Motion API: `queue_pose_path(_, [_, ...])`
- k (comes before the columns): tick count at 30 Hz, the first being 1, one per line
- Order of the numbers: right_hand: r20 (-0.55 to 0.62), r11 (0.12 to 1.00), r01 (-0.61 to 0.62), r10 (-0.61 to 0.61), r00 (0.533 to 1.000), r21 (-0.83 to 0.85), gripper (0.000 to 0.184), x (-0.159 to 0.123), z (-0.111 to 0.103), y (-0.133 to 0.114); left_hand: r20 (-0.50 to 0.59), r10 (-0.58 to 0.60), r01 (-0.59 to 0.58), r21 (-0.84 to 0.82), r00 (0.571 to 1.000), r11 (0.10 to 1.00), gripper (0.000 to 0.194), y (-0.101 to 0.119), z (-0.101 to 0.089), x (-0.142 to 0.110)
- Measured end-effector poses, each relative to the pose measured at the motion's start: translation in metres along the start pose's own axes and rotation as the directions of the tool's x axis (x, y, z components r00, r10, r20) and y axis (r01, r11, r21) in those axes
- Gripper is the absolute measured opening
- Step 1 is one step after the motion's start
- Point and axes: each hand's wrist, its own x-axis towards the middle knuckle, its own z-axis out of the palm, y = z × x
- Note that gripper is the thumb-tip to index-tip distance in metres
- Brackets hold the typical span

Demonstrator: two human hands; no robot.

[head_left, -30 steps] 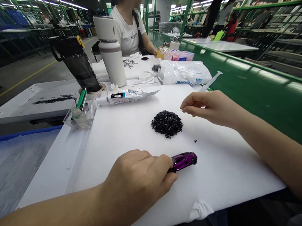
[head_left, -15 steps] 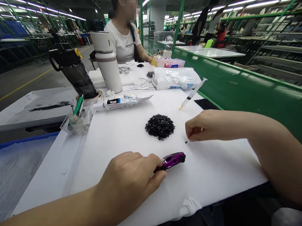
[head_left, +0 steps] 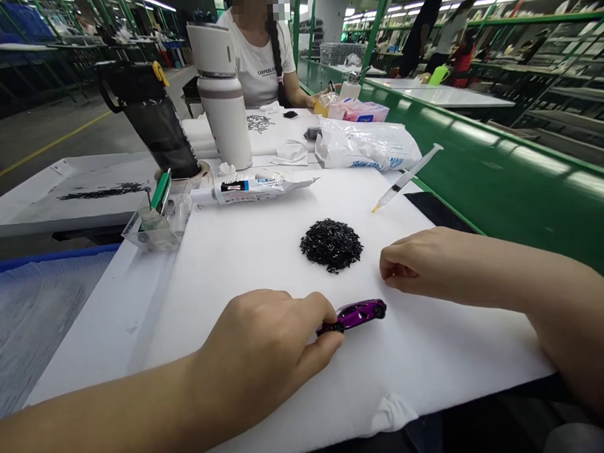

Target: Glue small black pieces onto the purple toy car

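One purple toy car (head_left: 362, 313) juts rightward from the left hand (head_left: 269, 341).

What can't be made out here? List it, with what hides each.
All in the head view:
Car: left end partly covered by the left grip.
Right grip: anything it may hold is hidden by its own curl.
Tube: small print too tiny to read.
Blue bin: cut off by the picture's left edge.
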Motion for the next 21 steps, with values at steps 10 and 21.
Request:
queue_pose_path(10, [0.016, 0.999, 0.026, -0.027, 1.000, 0.047, 0.015, 0.000, 0.004, 0.007, 0.074, 0.078, -0.073, -0.071, 0.994, 0.995, 0.007, -0.010, -0.003, 0.005])
queue_pose_path(21, [-0.511, 0.847, 0.380, -0.155, 0.845, 0.372, 0.005, -0.014, 0.010, -0.034, -0.027, 0.102, -0.105, -0.128, 0.994, 0.986, 0.007, -0.017, 0.004, 0.007])
